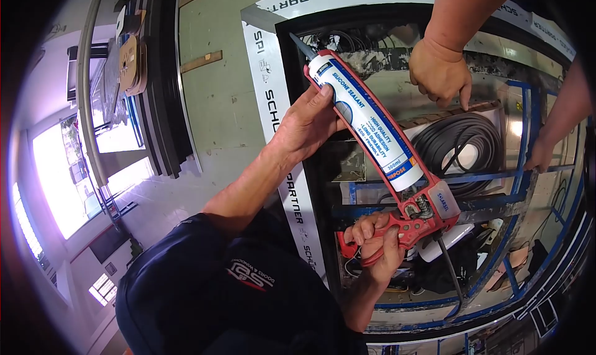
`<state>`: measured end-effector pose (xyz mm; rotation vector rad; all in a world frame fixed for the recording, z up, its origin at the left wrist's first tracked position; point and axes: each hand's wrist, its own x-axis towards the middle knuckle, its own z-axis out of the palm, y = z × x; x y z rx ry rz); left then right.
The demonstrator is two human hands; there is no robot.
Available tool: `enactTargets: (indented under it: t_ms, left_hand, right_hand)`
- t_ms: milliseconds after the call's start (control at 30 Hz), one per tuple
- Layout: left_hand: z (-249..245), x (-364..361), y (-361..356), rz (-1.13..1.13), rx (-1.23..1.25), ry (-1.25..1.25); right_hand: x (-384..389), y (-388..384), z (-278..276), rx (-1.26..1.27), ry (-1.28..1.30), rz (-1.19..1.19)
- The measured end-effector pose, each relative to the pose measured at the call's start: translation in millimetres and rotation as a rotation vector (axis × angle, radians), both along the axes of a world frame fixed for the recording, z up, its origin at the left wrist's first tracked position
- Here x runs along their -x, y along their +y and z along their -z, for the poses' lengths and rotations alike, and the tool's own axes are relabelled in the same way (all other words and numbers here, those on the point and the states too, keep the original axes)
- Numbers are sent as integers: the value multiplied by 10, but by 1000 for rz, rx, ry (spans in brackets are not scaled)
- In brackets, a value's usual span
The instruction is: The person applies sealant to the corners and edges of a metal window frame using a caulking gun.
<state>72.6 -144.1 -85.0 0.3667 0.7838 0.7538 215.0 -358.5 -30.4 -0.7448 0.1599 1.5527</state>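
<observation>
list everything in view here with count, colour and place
caulking gun: one, red, centre
plastic sealant cartridge: one, white and blue, in the gun
tapered nozzle: one, grey, cartridge's upper end
coiled hose or cord: one, black, right of cartridge
large frame: one, black with white printed film, around the coil
metal bars: several, blue, right
wooden strips: two, brown, upper left
long profiles: several, dark, left
other hands: two, bare, upper right
shirt: one, navy, bottom
left hand: one, bare, on cartridge
right hand: one, bare, gun handle
</observation>
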Motion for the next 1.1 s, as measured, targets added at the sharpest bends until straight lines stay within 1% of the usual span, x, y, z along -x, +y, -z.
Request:
enactTargets:
  t_ms: [367,1100]
  left_hand:
    - [-22,-13,-12,-19,-2,9]
    - [-21,12,-13,16,-5,-22]
  right_hand:
    - [5,-18,25,-11,3,10]
    - [1,-52,44,-23,3,15]
